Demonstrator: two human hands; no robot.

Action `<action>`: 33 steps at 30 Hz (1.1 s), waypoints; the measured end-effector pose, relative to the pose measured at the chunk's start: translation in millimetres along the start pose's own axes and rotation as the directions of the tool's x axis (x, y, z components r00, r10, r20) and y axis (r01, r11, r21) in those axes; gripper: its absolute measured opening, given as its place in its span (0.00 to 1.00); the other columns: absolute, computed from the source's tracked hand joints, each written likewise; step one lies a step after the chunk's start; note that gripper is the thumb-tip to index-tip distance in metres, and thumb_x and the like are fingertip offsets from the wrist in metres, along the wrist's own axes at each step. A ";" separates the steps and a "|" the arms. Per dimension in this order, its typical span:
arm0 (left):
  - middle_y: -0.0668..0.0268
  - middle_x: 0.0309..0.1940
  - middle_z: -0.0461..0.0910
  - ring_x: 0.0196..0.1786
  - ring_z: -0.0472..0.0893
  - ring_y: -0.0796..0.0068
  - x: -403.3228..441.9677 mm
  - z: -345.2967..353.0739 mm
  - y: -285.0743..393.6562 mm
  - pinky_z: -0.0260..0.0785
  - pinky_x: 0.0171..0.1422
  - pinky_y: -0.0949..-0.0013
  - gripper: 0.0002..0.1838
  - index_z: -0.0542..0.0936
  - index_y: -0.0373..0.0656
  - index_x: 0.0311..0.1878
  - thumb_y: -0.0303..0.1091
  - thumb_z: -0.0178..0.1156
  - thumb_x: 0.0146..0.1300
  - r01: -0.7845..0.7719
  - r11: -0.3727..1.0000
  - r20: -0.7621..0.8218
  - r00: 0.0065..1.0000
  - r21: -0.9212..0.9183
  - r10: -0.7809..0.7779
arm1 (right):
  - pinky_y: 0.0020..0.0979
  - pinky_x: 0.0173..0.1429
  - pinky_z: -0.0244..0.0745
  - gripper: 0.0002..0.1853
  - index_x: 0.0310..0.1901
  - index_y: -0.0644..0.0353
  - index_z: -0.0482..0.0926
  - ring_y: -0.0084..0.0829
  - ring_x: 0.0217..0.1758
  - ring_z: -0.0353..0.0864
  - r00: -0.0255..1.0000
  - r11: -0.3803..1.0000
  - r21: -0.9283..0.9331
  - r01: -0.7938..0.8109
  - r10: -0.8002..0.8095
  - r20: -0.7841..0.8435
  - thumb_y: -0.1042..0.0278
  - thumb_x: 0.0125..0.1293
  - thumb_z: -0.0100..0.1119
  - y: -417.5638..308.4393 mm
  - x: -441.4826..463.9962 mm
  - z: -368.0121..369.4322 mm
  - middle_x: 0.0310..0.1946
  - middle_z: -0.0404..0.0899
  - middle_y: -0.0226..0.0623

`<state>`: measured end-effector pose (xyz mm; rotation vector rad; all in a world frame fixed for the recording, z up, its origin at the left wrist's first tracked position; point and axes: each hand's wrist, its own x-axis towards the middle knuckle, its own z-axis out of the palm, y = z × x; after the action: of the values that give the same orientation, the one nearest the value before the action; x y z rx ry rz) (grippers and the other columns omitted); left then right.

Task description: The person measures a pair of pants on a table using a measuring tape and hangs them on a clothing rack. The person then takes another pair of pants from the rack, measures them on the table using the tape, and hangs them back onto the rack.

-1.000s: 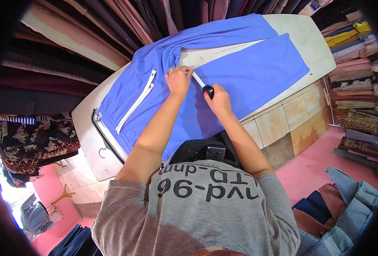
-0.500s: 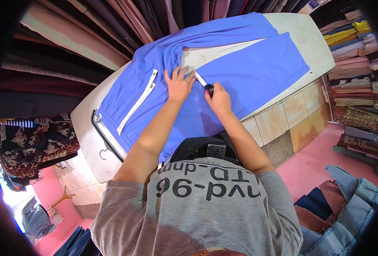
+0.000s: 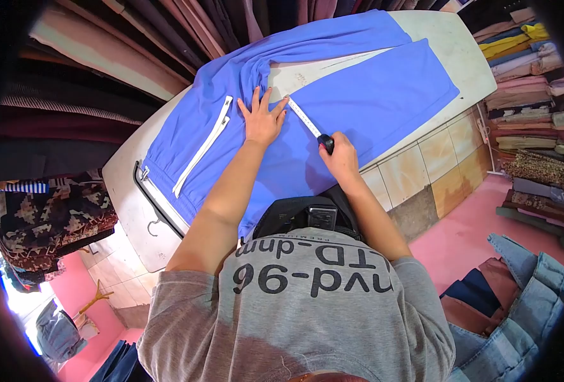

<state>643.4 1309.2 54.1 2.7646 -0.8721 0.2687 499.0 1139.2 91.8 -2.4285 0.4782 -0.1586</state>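
Blue trousers [image 3: 383, 102] lie spread on a white board. My left hand [image 3: 263, 121] rests on them with its fingers spread, its fingertips near the end of a white tape strip [image 3: 304, 118]. The strip runs out of a black tape measure [image 3: 326, 143], which my right hand [image 3: 342, 156] grips by its case over the lower trouser leg. Left of my left hand, a white zipper [image 3: 202, 149] lies on the trousers. A black hanger [image 3: 148, 197] is at the waistband.
The white board [image 3: 466, 44] juts out over a tiled wall [image 3: 415, 165]. Hanging fabrics [image 3: 97, 60] line the upper left, and folded fabric stacks [image 3: 527, 121] stand at the right. Denim garments [image 3: 517, 318] are at the lower right, camouflage cloth [image 3: 53, 216] at the left.
My right hand has moved right and down with the tape measure, and more of the strip is out. My left hand has opened from a pinch to spread fingers.
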 end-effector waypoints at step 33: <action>0.67 0.67 0.62 0.74 0.52 0.57 2.5 -0.6 -0.6 0.33 0.69 0.26 0.18 0.76 0.71 0.59 0.47 0.51 0.67 0.008 1.000 0.055 0.998 0.019 -0.009 | 0.41 0.39 0.74 0.15 0.41 0.59 0.74 0.49 0.38 0.79 0.987 0.984 0.127 -0.122 0.134 -0.089 0.69 0.53 0.67 57.8 -115.9 -16.1 0.36 0.77 0.46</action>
<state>645.7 1308.5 55.2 2.8047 -0.8745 0.2008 370.7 1131.7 69.1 -2.2711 0.6479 -0.2440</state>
